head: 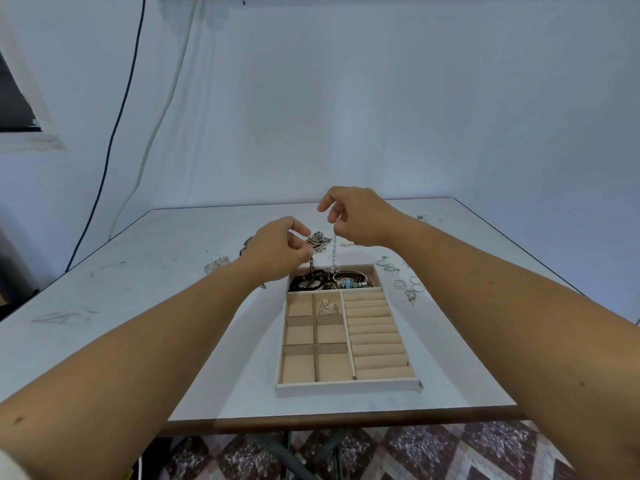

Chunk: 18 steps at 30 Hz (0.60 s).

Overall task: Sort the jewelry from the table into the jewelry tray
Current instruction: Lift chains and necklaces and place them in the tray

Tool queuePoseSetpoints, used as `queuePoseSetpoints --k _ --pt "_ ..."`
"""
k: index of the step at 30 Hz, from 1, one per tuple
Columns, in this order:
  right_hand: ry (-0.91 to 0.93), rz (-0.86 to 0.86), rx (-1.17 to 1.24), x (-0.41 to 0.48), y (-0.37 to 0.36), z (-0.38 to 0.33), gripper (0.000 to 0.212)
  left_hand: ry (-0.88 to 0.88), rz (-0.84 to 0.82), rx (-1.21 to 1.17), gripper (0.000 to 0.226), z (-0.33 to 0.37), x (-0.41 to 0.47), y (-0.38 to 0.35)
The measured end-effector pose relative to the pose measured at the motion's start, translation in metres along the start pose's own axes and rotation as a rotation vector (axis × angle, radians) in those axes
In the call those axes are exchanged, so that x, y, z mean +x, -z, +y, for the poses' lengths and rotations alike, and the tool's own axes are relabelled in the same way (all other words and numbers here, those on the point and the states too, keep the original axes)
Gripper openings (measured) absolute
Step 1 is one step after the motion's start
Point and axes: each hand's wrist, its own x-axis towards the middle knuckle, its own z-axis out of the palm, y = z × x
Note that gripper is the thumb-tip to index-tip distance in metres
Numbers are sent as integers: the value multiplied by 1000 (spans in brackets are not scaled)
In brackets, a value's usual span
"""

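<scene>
Pinches with the right hand (356,216) a silver chain (334,252) and with the left hand (280,249) a darker chain (311,263), both dangling into the crowded compartment at the far edge of the jewelry tray (346,388). Probably light, limp and quick to tangle; best held by one end and lowered slowly.

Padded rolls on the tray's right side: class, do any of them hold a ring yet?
No, the padded rolls of the tray show only bare beige fabric, while loose rings lie on the table beside it.
</scene>
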Motion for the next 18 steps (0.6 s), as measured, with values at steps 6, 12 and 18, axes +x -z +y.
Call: queuePoseSetpoints --k 6,12,18 --pt "8 6 -15 1 0 1 36 -26 -42 91 21 -6 0 -5" --pt "24 8 -36 4 -4 3 33 9 -171 221 29 -17 1 -3" --pt "51 12 -38 5 -6 -1 31 12 -113 209 28 -21 -2 9"
